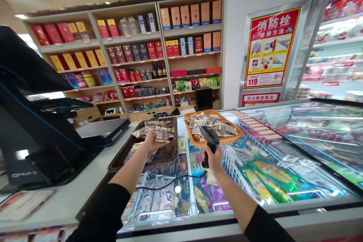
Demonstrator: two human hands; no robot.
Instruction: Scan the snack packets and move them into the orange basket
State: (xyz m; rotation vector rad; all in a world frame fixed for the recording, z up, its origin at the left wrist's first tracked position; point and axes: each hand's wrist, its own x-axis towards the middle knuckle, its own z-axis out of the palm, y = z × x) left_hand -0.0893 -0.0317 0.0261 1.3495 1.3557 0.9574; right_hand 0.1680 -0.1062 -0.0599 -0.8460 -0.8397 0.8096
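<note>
My left hand (152,143) is over the dark brown wicker basket (169,153), its fingers closed on a small clear packet (162,135). More packets of the same sort lie in that basket. In my right hand (214,157) is a black handheld barcode scanner (210,136), gripped by its handle with the head tilted up. A black cable (172,180) runs leftward from the bottom of the handle. Just behind the scanner stands an orange-tan wicker basket (238,135), heaped with small packets, its front partly hidden by the scanner.
Both baskets rest on the glass top of a chest freezer (188,196) with bagged goods inside. To the left, a checkout machine (36,136) and a flat scale (104,130) stand on a white counter (66,200). Shelves of boxed goods (138,51) line the back wall.
</note>
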